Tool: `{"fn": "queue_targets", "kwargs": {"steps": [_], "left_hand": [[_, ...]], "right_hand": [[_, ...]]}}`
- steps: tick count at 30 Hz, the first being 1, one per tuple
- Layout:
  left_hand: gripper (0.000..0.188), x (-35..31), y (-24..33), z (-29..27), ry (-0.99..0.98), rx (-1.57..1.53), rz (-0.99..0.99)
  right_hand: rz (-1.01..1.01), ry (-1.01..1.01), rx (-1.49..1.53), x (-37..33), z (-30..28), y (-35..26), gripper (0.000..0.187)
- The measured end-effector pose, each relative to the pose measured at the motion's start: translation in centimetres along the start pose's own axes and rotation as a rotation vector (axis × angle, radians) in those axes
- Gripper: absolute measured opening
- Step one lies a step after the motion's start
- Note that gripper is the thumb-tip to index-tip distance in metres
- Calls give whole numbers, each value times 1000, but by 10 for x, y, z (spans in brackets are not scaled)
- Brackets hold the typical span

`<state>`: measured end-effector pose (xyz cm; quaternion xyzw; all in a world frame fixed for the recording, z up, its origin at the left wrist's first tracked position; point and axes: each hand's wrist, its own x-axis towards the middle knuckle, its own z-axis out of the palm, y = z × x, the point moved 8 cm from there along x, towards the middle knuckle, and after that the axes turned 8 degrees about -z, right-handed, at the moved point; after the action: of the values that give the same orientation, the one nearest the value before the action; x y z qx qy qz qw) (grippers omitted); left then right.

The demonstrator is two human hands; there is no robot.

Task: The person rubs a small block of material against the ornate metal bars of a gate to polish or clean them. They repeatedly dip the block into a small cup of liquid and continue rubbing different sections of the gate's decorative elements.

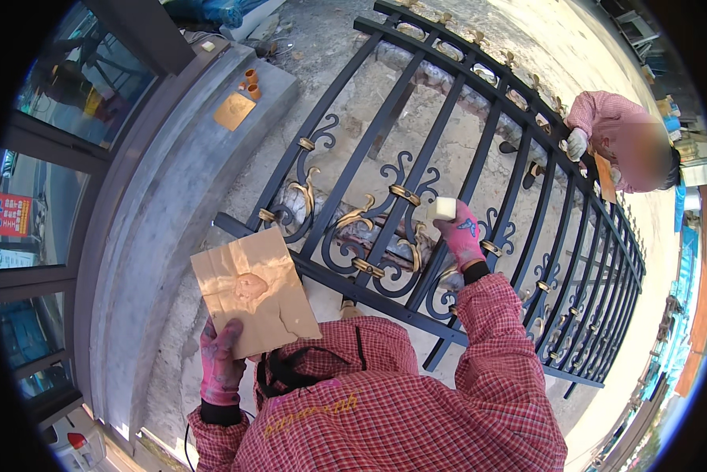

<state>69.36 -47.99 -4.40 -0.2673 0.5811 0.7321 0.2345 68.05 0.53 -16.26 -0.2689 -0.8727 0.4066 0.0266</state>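
Note:
In a pink glove, my left hand (222,362) grips the lower edge of a flat piece of brown cardboard (284,318), thumb on top. A patch of copper-coloured paint (249,289) lies in the middle of the cardboard. My right hand (463,234), also in a pink glove, pinches a small off-white sponge block (442,208). Hand and sponge are over a black metal railing (378,297) that lies across in front of me. Gold colouring marks the collars and leaf tips of its scrollwork (404,194) just left of the sponge. I cannot tell whether the sponge touches the metal.
Across the railing at the right, another person (609,134) in a checked jacket and light gloves leans over it. On the grey step (188,157) at the left lie another cardboard piece (234,111) and small orange-brown cups (253,91). Glass doors (35,204) stand beyond the step.

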Motion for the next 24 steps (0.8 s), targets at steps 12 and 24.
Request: {"fn": "queue_targets", "kwargs": {"steps": [12, 24], "left_hand": [[37, -3, -2, 11, -54, 9, -21], [40, -7, -8, 8, -24, 11, -16]], "right_hand": [[-491, -210, -335, -36, 12, -18, 38], [-681, -108, -379, -58, 12, -37, 36]]}}
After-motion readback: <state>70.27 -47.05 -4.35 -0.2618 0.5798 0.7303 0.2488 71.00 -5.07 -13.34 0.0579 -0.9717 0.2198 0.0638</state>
